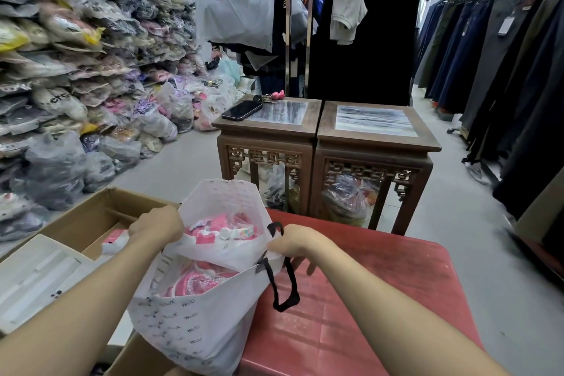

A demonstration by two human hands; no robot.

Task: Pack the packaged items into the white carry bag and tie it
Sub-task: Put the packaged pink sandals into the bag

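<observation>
Currently I hold the white carry bag (195, 330) at the left edge of the red table (381, 299), mouth up and spread between both hands. My left hand (155, 224) curls its fingers round the left rim; my right hand (293, 243) pinches the right rim beside the black handle (271, 284) (nearer for tying, I judge). Pink packaged items (198, 281) sit inside, below my fingers.

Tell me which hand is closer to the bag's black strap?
Right. The right hand grips the white bag right beside the black strap; the left hand holds its opposite rim.
</observation>
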